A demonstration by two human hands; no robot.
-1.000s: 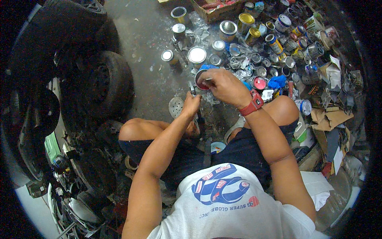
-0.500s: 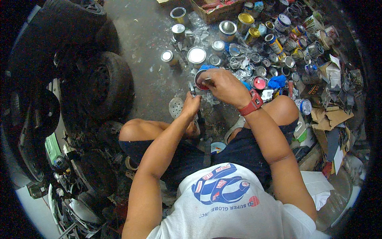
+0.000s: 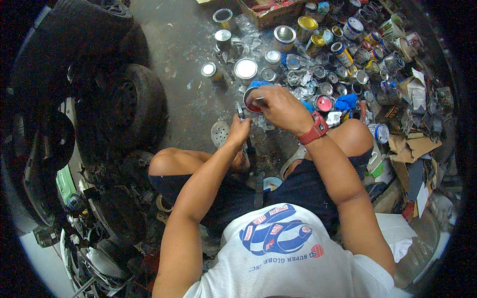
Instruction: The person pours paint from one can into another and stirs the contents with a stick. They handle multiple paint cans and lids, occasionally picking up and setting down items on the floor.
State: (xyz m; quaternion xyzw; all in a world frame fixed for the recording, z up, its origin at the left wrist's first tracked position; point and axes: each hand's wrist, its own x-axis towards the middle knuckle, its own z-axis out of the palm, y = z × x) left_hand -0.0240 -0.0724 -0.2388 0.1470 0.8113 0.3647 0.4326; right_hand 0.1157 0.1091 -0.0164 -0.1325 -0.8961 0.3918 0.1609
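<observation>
An open paint can [image 3: 252, 105] with a red inside stands on the floor in front of me, and a crumpled blue sheet [image 3: 259, 84] lies by its far rim. My right hand [image 3: 284, 108] is closed over that can, its fingers pinching a thin stick-like tool [image 3: 260, 102] whose lower end I cannot make out. Just left of the can, my left hand [image 3: 239, 130] is closed round a narrow dark and silvery tool [image 3: 240, 111]. Its tip points away from me, beside the can's rim; its exact kind is unclear.
Lidded cans [image 3: 246, 69] stand beyond my hands. Many more cans [image 3: 344, 54] crowd the right side, near torn cardboard [image 3: 415, 144]. A cardboard box [image 3: 268, 17] sits at the far edge. Tyres [image 3: 134, 107] line the left. A white-rimmed tub [image 3: 272, 184] is between my legs.
</observation>
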